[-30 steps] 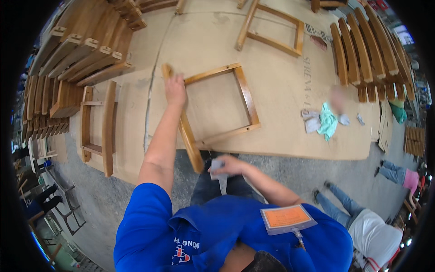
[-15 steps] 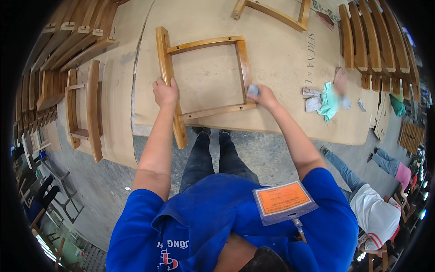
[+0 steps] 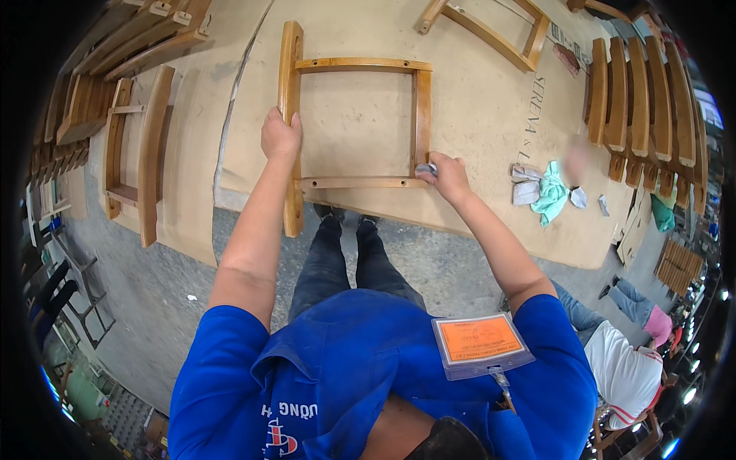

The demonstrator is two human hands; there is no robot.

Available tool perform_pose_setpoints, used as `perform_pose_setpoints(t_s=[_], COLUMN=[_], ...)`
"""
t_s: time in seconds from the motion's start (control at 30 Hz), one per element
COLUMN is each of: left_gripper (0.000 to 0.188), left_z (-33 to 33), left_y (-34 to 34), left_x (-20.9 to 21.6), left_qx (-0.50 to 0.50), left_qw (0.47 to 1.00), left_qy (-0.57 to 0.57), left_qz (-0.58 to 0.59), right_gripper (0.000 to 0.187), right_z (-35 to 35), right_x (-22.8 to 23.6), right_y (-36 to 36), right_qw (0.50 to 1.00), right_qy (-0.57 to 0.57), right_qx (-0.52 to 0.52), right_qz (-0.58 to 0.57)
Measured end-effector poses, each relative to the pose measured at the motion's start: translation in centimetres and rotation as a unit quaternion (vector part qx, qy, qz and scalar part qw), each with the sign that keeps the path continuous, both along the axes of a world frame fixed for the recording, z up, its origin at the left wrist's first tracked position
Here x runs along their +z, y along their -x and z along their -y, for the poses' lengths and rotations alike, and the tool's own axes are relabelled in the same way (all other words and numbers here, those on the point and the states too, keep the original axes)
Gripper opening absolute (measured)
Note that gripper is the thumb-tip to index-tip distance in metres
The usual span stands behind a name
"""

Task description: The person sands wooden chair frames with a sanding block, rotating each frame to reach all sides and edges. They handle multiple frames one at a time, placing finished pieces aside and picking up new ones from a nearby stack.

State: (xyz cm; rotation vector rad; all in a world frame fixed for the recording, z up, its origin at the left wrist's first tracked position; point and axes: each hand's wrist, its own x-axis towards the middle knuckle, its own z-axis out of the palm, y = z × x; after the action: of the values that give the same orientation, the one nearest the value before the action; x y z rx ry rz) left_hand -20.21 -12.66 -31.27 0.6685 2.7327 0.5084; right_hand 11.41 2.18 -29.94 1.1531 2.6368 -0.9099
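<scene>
A varnished wooden frame (image 3: pixel 420 115) lies on the cardboard-covered table in front of me, with one long rail at its left and two crossbars running to a shorter rail at its right. My left hand (image 3: pixel 281 138) is wrapped around the long left rail, below its middle. At the near right corner, my right hand (image 3: pixel 448 178) pinches a small folded grey piece of sandpaper (image 3: pixel 426 169) against the short rail. Part of that piece is hidden by the fingers.
Another wooden frame (image 3: pixel 491 40) lies at the far edge, and one (image 3: pixel 153 157) stands at the left. Stacked curved wooden parts (image 3: pixel 640 100) line the right. A mint-green cloth (image 3: pixel 550 195) lies among grey scraps. Two people (image 3: pixel 622 368) are at the lower right.
The frame now sits straighter, its long rail nearly upright in view. My right hand stays at the near right corner, its fingers shifted on the grey piece. The whole view has shifted slightly.
</scene>
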Motion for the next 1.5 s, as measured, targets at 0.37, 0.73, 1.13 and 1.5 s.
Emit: perform_pose_setpoints(t_s=[0.37,0.73,1.13,1.5], left_gripper=[0.034,0.033,0.037,0.034], left_z=[0.3,0.6,0.6,0.2], left_y=[0.4,0.2,0.5,-0.2], left_x=[-1.2,-1.1,-1.5,-0.2], left_qx=[-0.006,-0.033,-0.047,-0.031], left_qw=[1.000,0.996,0.995,0.996], left_qy=[-0.020,-0.078,-0.088,-0.083], left_qz=[-0.005,-0.011,-0.013,-0.008], right_gripper=[0.036,0.033,0.040,0.040], right_z=[0.6,0.8,0.8,-0.4], right_x=[-0.8,-2.8,-3.8,-5.6], right_y=[0.0,-1.0,-2.5,-1.3], right_qw=[0.998,0.995,0.991,0.961], right_qy=[0.026,-0.031,0.046,0.040], right_qx=[-0.053,-0.041,-0.077,-0.170], right_qz=[0.017,-0.091,-0.103,-0.216])
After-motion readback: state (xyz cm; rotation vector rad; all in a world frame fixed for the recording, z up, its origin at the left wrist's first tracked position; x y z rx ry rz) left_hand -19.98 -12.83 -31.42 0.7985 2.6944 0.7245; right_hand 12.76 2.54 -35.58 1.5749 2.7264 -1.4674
